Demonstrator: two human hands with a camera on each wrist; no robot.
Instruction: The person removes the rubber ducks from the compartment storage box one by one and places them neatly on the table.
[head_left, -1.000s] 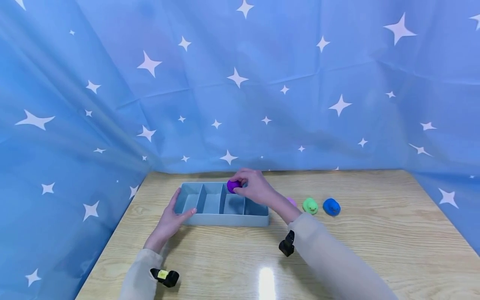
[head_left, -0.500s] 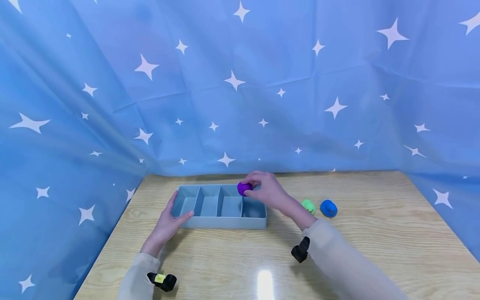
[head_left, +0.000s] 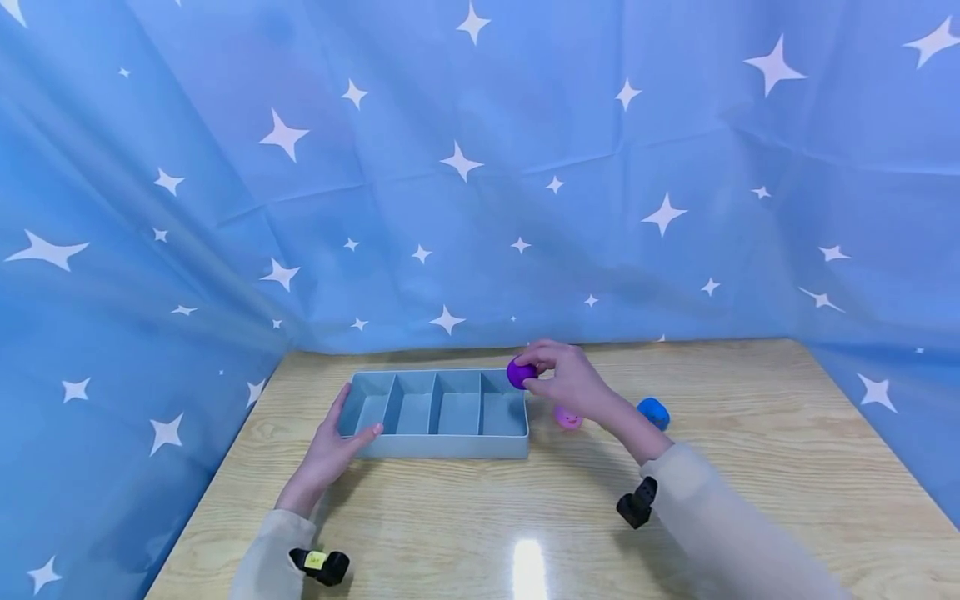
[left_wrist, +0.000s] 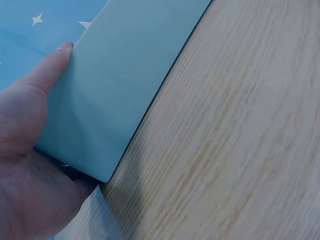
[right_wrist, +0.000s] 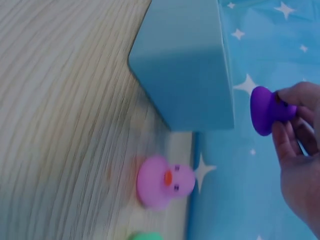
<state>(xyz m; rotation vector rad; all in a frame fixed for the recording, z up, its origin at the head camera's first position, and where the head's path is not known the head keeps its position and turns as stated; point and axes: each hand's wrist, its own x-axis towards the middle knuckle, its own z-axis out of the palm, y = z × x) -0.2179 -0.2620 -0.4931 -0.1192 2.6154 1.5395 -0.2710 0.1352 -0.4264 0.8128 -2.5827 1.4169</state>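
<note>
My left hand (head_left: 327, 450) holds the left end of a blue-grey divided box (head_left: 442, 447), thumb at the front wall and fingers along the end. The left wrist view shows that thumb near the rim of the box (left_wrist: 115, 100). Between thumb and fingertips, my right hand (head_left: 573, 382) pinches a purple rubber duck (head_left: 519, 373), held up near the box's right end. In the right wrist view the purple duck (right_wrist: 267, 111) is apart from the box wall (right_wrist: 185, 75). The visible compartments hold nothing.
A pink rubber duck (right_wrist: 165, 182) stands on the wooden table (head_left: 450, 525) right of the box. The edge of a green thing (right_wrist: 146, 236) shows beside it. Farther right sits a blue duck (head_left: 654, 413), partly behind the right wrist. A starry blue cloth (head_left: 480, 208) hangs behind.
My right hand has moved rightward with the purple duck, from over the third compartment to the box's right end. The left hand keeps its hold on the box.
</note>
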